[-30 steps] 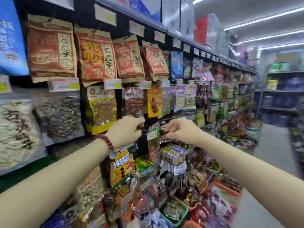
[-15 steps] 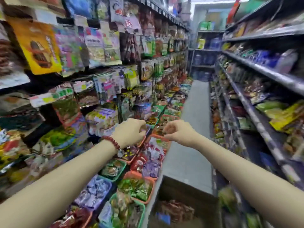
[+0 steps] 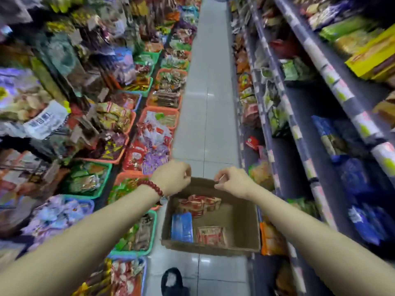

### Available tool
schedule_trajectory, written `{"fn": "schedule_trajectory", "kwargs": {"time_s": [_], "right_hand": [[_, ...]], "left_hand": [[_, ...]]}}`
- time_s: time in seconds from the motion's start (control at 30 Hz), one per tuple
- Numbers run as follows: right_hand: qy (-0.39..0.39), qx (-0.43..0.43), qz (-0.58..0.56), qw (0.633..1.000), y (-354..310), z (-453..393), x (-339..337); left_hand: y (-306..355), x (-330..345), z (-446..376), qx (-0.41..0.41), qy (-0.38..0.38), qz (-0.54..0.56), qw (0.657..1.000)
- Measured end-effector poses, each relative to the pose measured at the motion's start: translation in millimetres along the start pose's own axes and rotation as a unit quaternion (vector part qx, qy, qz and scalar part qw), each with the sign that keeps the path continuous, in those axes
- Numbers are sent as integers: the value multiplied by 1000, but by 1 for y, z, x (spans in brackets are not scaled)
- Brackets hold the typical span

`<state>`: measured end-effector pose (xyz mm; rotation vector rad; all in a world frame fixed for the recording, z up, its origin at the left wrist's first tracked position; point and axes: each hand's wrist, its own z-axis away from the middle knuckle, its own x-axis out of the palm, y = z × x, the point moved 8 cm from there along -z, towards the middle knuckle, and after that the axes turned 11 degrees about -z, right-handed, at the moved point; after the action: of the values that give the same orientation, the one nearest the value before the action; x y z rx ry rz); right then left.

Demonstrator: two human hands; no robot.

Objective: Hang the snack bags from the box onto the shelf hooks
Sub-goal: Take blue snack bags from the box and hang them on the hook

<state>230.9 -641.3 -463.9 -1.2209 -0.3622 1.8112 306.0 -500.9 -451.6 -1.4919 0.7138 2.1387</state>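
An open cardboard box (image 3: 243, 223) stands on the aisle floor below me. Inside lie red-and-white snack bags (image 3: 198, 205), a blue bag (image 3: 182, 227) and another red bag (image 3: 211, 235). My left hand (image 3: 172, 178), with a red bead bracelet on the wrist, hovers above the box's far left corner, fingers curled in and holding nothing that I can see. My right hand (image 3: 232, 182) hovers over the far rim, fingers loosely pinched together and empty. The two hands are a short gap apart.
Hanging snack bags and coloured baskets (image 3: 147, 236) of snacks fill the left side. Metal shelves (image 3: 299, 133) with packets run along the right. A grey tiled aisle (image 3: 209, 86) stretches ahead. A dark shoe (image 3: 173, 282) shows near the bottom edge.
The view swung from the left shelf hooks down to the floor. Both hands left the hook area and now hang above the box, empty.
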Motion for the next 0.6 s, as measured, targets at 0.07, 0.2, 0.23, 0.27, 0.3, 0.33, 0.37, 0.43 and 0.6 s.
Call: {"fn": "schedule_trajectory", "kwargs": {"time_s": [0.07,0.2,0.23,0.27,0.3,0.33,0.37,0.43,0.6], "right_hand": [[-11,34,-16,999,34,-27,17],[-29,85,-35,995,109,-71,58],[-37,99,-37,994,129,-82,69],[-44,113,-38,992,150,-92,80],[-50,127,-38,990,172,-103,91],[-56,139,-41,988,193,-114,103],[-63,149,-44,986,213,-124,115],[-77,168,-47,982,250,-146,140],[-88,185,-44,978,324,-208,205]], "left_hand": [[-3,37,-30,10,-32,5,999],[-10,121,-79,18,-100,26,994],[-14,145,-90,13,-119,33,992],[-17,169,-100,6,-138,41,990],[-21,190,-108,-2,-153,49,987],[-25,212,-116,-11,-163,57,985],[-30,231,-123,-21,-168,65,983],[-40,270,-135,-40,-178,78,980],[-64,364,-162,-99,-198,104,970]]}}
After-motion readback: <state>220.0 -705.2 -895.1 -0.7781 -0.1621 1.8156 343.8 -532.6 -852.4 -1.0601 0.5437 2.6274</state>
